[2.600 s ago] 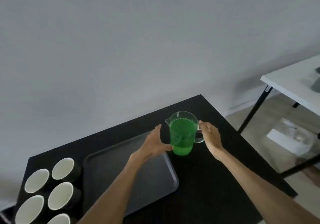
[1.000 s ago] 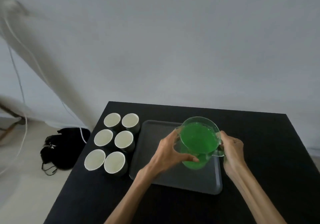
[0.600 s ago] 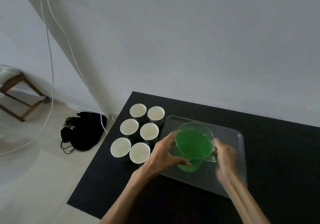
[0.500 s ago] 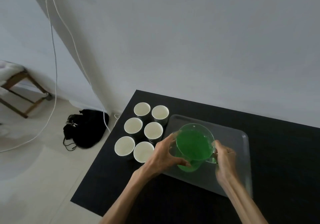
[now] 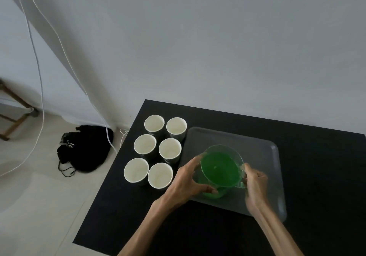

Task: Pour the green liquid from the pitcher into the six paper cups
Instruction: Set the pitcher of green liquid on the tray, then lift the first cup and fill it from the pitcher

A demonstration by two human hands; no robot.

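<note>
A clear pitcher (image 5: 220, 169) full of green liquid is held upright above the left part of a grey tray (image 5: 263, 156). My left hand (image 5: 188, 184) wraps its left side and base. My right hand (image 5: 255, 182) grips the handle on its right side. Several white paper cups (image 5: 156, 150) stand in two columns just left of the tray on the black table (image 5: 316, 156); all look empty. The nearest cup (image 5: 160, 175) is beside my left hand.
The table's left edge runs close to the cups. A black bag (image 5: 83, 148) lies on the floor to the left, with white cables (image 5: 39, 77) hanging along the wall. A wooden frame (image 5: 11, 113) stands at the far left.
The pitcher has been lifted from the right end of the table and carried left over the tray. Both hands keep their hold. In the last half second it barely shifted.
</note>
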